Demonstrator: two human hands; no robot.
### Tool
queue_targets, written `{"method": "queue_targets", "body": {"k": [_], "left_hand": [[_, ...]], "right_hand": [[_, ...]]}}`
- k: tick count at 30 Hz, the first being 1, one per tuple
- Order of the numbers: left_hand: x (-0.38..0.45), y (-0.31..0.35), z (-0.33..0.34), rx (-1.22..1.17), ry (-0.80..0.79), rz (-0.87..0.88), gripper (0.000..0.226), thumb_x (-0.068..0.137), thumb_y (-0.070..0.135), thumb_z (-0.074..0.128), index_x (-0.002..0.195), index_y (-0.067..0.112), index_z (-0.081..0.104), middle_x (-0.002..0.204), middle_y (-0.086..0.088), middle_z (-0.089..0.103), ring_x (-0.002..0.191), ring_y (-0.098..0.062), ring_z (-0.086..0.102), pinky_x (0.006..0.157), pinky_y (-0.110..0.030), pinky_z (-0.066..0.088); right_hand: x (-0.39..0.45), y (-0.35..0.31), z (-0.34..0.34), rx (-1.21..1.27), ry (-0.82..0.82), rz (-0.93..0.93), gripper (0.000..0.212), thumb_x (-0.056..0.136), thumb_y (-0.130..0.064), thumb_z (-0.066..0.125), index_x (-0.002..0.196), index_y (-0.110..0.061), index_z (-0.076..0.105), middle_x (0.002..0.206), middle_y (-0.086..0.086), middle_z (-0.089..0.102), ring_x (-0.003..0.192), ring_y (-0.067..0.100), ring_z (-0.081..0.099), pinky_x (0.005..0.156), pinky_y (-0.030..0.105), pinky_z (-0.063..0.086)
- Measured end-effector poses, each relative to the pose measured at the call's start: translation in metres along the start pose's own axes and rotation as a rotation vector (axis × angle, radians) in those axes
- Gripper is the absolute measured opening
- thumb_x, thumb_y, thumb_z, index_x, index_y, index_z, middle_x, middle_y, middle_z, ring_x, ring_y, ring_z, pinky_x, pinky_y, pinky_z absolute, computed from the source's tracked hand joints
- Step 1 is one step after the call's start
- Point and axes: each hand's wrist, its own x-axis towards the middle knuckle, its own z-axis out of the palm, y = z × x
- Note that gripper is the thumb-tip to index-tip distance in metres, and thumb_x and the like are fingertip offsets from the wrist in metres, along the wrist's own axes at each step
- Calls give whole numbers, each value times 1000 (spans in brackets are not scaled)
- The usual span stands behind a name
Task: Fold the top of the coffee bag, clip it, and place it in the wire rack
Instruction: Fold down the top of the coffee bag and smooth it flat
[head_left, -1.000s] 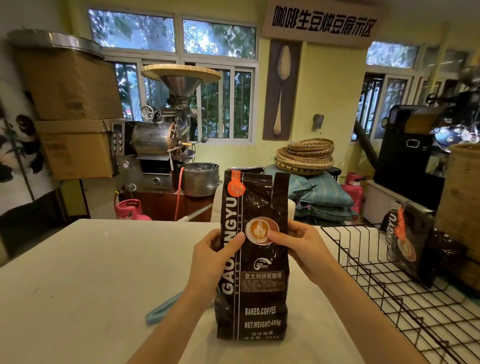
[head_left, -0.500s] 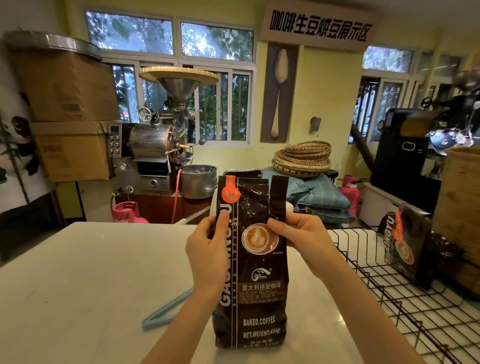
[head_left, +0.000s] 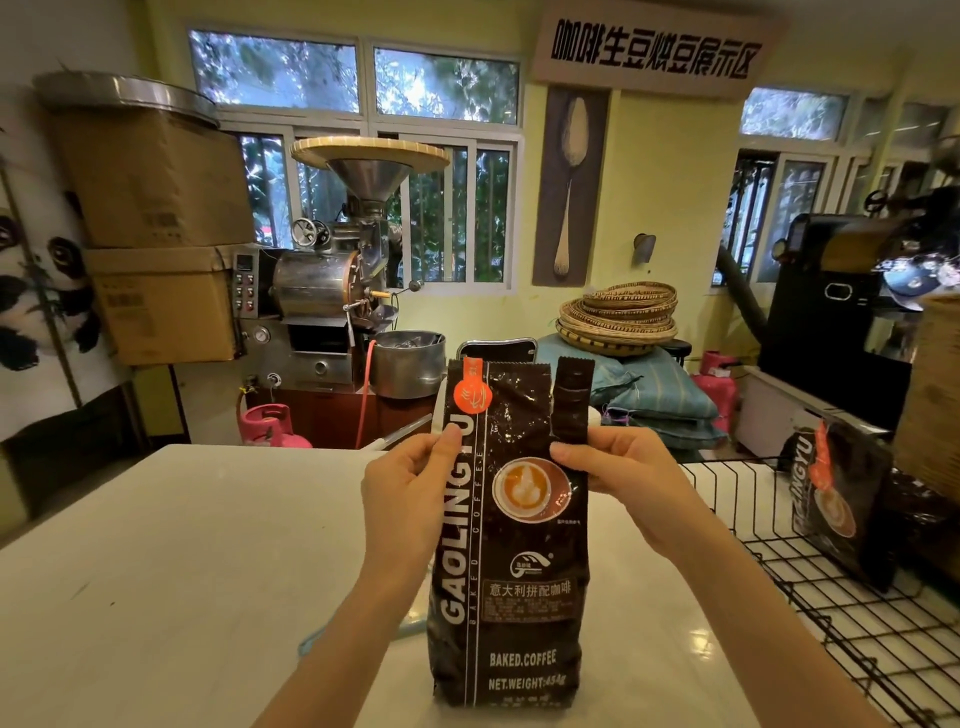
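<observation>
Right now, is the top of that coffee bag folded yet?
Not yet. The coffee bag stands upright, its top edge straight and unfolded above both hands.

A black coffee bag (head_left: 511, 530) stands upright on the white table (head_left: 156, 561), its top unfolded. The left hand (head_left: 410, 493) and right hand (head_left: 623, 480) pinch its upper edges. A wire rack (head_left: 831, 597) sits right.
</observation>
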Motion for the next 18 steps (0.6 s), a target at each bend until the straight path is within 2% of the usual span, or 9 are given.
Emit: {"method": "queue_targets", "body": {"k": [3, 5, 7, 10, 13, 16, 18], "left_hand": [[4, 6, -5, 11, -11, 20, 22, 86, 23, 55, 71, 19, 71, 62, 4, 72, 60, -7, 67, 54, -15, 53], [5, 8, -3, 113, 35, 79, 29, 89, 27, 51, 68, 14, 67, 60, 1, 68, 56, -6, 63, 52, -14, 49], [4, 7, 0, 252, 87, 190, 35, 91, 27, 46, 63, 10, 58, 54, 1, 57, 51, -7, 54, 47, -14, 42], [4, 1, 2, 455, 133, 380, 37, 93, 27, 40, 56, 23, 40, 48, 6, 43, 41, -9, 38, 44, -15, 36], [8, -5, 2, 574, 134, 480, 35, 92, 34, 30, 61, 19, 36, 48, 7, 39, 40, -9, 34, 40, -15, 28], [11, -7, 3, 587, 86, 515, 34, 91, 38, 28, 63, 20, 37, 49, 8, 39, 40, -7, 35, 38, -16, 28], [11, -6, 3, 521, 59, 497, 31, 89, 37, 29, 60, 27, 33, 49, 10, 39, 38, -9, 38, 39, -17, 34]], "right_hand": [[0, -4, 4, -6, -8, -22, 14, 82, -16, 61, 75, -18, 73, 67, -5, 75, 65, 8, 70, 58, 15, 54], [0, -4, 8, -10, 2, -38, 14, 82, -17, 61, 75, -18, 73, 64, -6, 75, 63, 8, 70, 56, 15, 54], [1, -4, 10, -24, 25, -50, 14, 82, -17, 62, 73, -18, 73, 63, -6, 75, 63, 9, 70, 57, 17, 55], [1, -5, 10, -27, 34, -54, 13, 82, -15, 62, 75, -17, 73, 63, -5, 75, 63, 9, 70, 57, 18, 55], [0, -6, 8, -36, 19, -45, 12, 82, -13, 62, 75, -14, 72, 63, -5, 74, 62, 9, 69, 55, 18, 55], [-1, -8, 6, -37, 17, -49, 14, 82, -11, 61, 73, -12, 72, 60, -5, 73, 59, 9, 69, 53, 18, 55], [-1, -9, 6, -37, 18, -59, 15, 82, -9, 61, 72, -12, 72, 60, -5, 73, 58, 9, 69, 52, 18, 54]]}}
